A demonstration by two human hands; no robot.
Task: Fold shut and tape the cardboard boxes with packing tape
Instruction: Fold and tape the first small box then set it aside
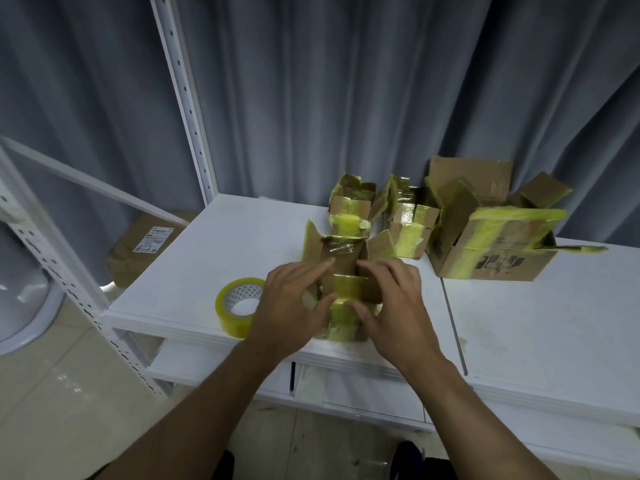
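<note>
A small cardboard box (346,261) with yellowish tape on it stands near the front edge of the white table (225,251). Its far and side flaps stand up. My left hand (291,306) grips its left side, forefinger stretched over the top and thumb on the front. My right hand (394,306) holds its right side the same way, fingers on the near flap. A roll of yellowish packing tape (239,306) lies flat just left of my left hand.
Behind stand two more small taped boxes (351,206) (408,223) and a bigger open box (491,244) at the right. A white shelf post (187,98) rises at the back left, grey curtain behind. A flat carton (145,247) lies on the floor left.
</note>
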